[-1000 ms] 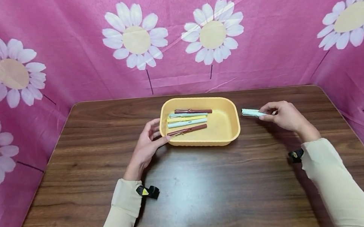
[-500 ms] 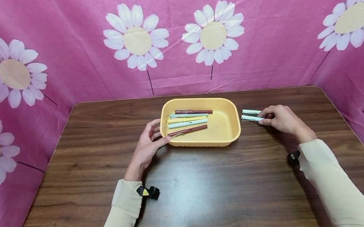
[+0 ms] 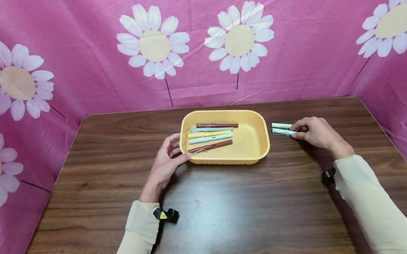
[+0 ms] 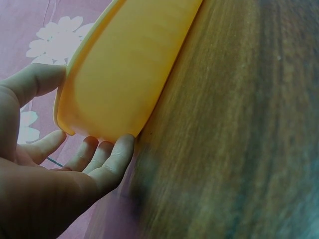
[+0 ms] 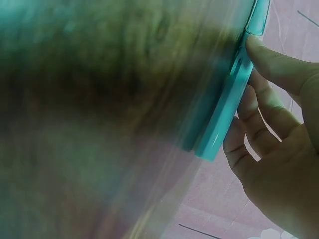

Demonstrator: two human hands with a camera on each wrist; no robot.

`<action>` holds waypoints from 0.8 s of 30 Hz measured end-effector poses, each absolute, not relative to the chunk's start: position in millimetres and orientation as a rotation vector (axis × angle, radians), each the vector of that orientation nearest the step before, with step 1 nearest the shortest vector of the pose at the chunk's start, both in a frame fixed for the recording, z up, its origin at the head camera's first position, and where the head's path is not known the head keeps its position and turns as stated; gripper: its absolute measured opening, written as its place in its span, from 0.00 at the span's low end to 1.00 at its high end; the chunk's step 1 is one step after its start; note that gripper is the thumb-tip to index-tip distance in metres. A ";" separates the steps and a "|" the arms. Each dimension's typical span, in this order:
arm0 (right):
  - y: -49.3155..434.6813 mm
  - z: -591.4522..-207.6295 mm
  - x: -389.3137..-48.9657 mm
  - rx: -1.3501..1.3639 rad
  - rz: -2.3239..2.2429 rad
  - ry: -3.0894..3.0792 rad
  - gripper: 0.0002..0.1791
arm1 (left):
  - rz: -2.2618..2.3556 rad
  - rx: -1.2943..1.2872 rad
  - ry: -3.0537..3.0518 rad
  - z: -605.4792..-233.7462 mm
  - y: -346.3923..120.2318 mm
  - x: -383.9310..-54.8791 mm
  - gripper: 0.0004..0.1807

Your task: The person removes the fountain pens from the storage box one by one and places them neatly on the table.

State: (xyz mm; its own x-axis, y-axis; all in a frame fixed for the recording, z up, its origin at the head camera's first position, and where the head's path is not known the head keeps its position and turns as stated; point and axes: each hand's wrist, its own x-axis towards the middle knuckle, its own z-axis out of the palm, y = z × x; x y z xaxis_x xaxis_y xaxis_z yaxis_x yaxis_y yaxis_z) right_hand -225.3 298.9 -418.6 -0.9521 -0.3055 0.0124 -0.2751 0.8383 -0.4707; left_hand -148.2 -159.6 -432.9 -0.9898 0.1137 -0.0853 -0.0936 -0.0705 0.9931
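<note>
At the left end of a yellow plastic bin (image 3: pixel 252 133), my left hand (image 3: pixel 164 163) holds it, thumb over the rim and fingertips against the outer wall (image 4: pixel 119 74). Pens lie side by side inside: dark red (image 3: pixel 222 125) at the back, then light blue, yellow (image 3: pixel 208 134), pale mint (image 3: pixel 210 139), and another dark red one (image 3: pixel 213 146) in front. To the bin's right, my right hand (image 3: pixel 316 132) pinches a pale mint pen (image 3: pixel 282 132) by the table. A second pale green pen (image 3: pixel 281 126) lies close behind it; the hand covers their right ends.
The brown wood-grain table (image 3: pixel 207 219) has its back edge close behind the bin. A pink cloth (image 3: pixel 202 89) printed with white flowers hangs around the back and sides. Black straps (image 3: pixel 166 215) sit at both wrists.
The right hand has brought its pen down and slightly left beside the second pen, whose separate outline now shows. Since half a second ago the two pens have come closer together. The left hand stays put.
</note>
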 end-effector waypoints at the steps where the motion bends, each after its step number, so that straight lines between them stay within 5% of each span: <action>1: 299.2 -418.5 -225.1 -0.461 -0.745 2.950 0.09 | 2.198 0.023 2.039 -432.7 -159.5 -148.0 0.41; 24: 266.0 -397.3 -206.9 -0.412 -0.947 2.977 0.22 | 2.202 0.021 2.026 -429.8 -159.4 -146.9 0.41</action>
